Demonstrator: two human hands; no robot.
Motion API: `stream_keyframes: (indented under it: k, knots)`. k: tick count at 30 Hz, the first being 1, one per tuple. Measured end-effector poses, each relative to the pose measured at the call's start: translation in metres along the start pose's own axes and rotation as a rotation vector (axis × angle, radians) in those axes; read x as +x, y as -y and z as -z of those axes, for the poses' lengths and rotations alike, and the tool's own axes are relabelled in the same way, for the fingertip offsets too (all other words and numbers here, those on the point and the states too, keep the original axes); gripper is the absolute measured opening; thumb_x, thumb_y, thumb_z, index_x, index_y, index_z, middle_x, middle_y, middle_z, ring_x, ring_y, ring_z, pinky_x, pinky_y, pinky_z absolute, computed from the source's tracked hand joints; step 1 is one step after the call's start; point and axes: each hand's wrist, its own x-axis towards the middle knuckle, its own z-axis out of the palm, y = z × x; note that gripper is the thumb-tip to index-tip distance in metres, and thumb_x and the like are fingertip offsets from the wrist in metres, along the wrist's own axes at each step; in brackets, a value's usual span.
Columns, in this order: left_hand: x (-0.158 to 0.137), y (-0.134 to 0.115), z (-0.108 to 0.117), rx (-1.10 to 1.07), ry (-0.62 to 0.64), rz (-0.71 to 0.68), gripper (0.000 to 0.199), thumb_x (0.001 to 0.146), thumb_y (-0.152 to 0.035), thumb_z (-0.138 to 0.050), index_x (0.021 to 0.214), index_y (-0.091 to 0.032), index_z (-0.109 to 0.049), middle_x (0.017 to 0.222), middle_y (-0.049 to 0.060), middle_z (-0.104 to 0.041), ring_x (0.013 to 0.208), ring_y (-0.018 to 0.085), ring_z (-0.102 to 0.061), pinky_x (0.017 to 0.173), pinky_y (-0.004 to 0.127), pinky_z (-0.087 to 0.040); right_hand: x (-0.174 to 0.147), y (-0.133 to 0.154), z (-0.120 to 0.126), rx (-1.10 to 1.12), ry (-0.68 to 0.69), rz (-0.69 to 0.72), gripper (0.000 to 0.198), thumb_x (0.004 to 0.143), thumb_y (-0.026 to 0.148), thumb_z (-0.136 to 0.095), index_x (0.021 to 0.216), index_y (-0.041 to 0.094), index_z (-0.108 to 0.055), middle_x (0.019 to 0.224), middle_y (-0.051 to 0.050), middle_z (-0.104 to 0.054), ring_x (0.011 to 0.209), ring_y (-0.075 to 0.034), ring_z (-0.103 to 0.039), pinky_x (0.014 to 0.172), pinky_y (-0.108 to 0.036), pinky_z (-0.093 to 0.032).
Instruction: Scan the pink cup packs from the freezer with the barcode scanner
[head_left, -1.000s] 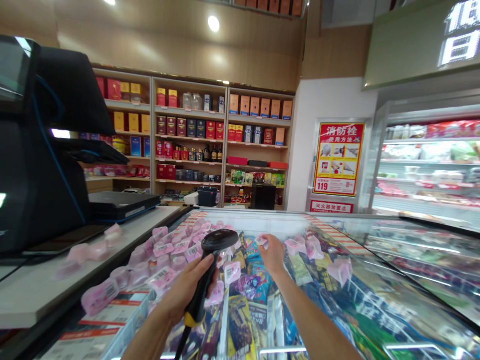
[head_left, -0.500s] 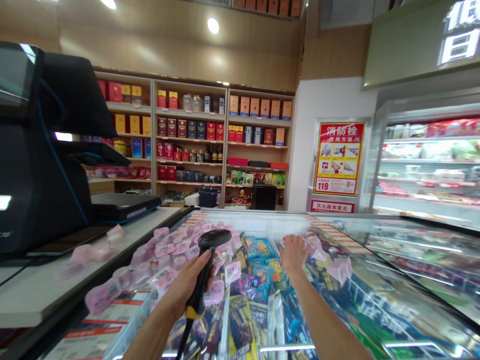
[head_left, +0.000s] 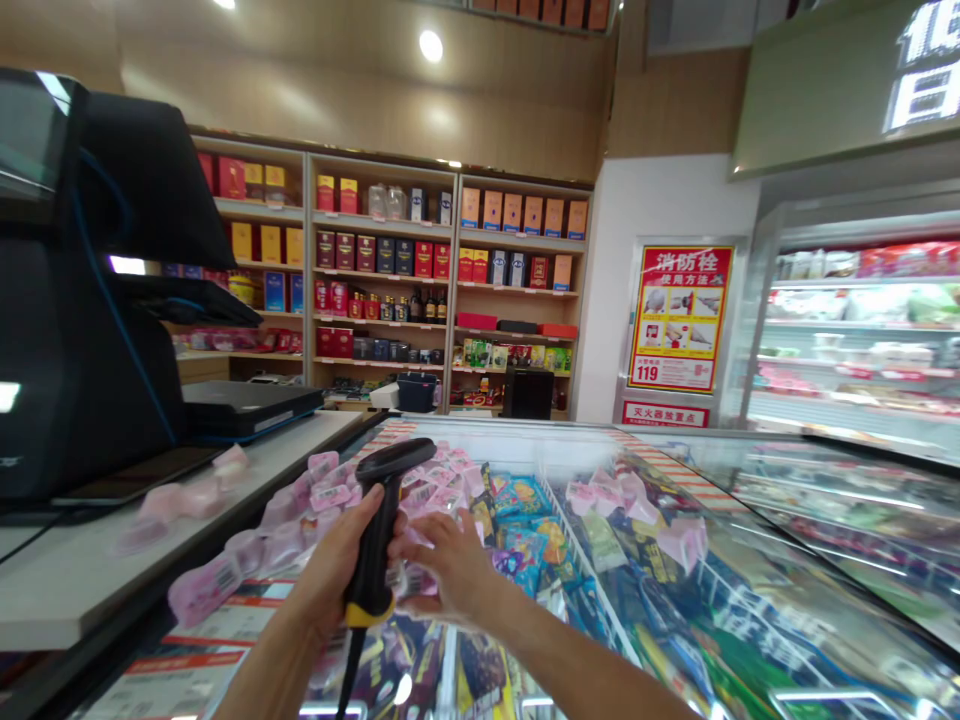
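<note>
In my left hand (head_left: 337, 560) is a black and yellow barcode scanner (head_left: 375, 540), held upright by its handle with its head pointing away to the right. My right hand (head_left: 450, 565) is just right of the scanner, fingers apart and slightly bent, over the pink packs with barcode labels (head_left: 450, 478). Whether its fingertips touch a pack is hidden behind the scanner. These packs lie heaped on the freezer's glass top (head_left: 570, 450). Several more pink packs (head_left: 607, 492) form a smaller group to the right.
Under the glass are blue snack packets (head_left: 517, 495) and other frozen goods in wire baskets. At left, a counter (head_left: 75, 590) bears a black checkout terminal (head_left: 82, 300) and a few pink packs (head_left: 187, 500). Shelves of boxes (head_left: 375, 260) stand behind; a lit fridge (head_left: 862, 340) is at right.
My right hand has moved left from the smaller right-hand group to beside the scanner. More pink packs now show in that group. The scanner has shifted left and slightly up.
</note>
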Motion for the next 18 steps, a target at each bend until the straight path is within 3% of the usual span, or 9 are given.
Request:
stream_keyframes:
  k: [6, 11, 14, 18]
  knots:
    - [0.006, 0.007, -0.003, -0.026, 0.033, 0.003, 0.028, 0.069, -0.040, -0.052, 0.082, -0.015, -0.052, 0.051, -0.004, -0.051, 0.037, 0.005, -0.042, 0.034, 0.015, -0.033, 0.006, -0.030, -0.001, -0.078, 0.023, -0.081, 0.039, 0.067, 0.043, -0.056, 0.103, 0.031, -0.048, 0.113, 0.001, -0.050, 0.107, -0.021, -0.035, 0.090, -0.044, -0.019]
    - [0.004, 0.005, -0.007, -0.049, 0.050, 0.027, 0.028, 0.069, -0.040, -0.053, 0.081, -0.015, -0.052, 0.052, -0.003, -0.052, 0.037, 0.005, -0.042, 0.035, 0.016, -0.032, 0.002, -0.046, 0.005, -0.121, -0.070, -0.164, 0.038, 0.071, 0.040, -0.051, 0.106, 0.027, -0.046, 0.116, -0.003, -0.048, 0.111, -0.024, -0.031, 0.092, -0.048, -0.015]
    - [-0.002, -0.001, -0.004, -0.051, 0.079, 0.019, 0.027, 0.071, -0.042, -0.050, 0.076, -0.016, -0.052, 0.046, -0.004, -0.050, 0.037, 0.006, -0.042, 0.036, 0.016, -0.031, 0.003, -0.025, 0.009, -0.093, -0.138, -0.058, 0.042, 0.073, 0.040, -0.045, 0.112, 0.025, -0.041, 0.119, -0.005, -0.044, 0.112, -0.023, -0.030, 0.094, -0.048, -0.012]
    - [-0.010, -0.010, 0.002, -0.027, 0.146, 0.055, 0.033, 0.072, -0.046, -0.046, 0.067, -0.014, -0.052, 0.041, -0.002, -0.048, 0.038, 0.007, -0.042, 0.037, 0.017, -0.032, 0.018, 0.022, -0.005, -0.069, -0.069, 0.251, 0.044, 0.067, 0.053, -0.046, 0.100, 0.025, -0.050, 0.113, -0.004, -0.047, 0.115, -0.024, -0.026, 0.096, -0.047, -0.012]
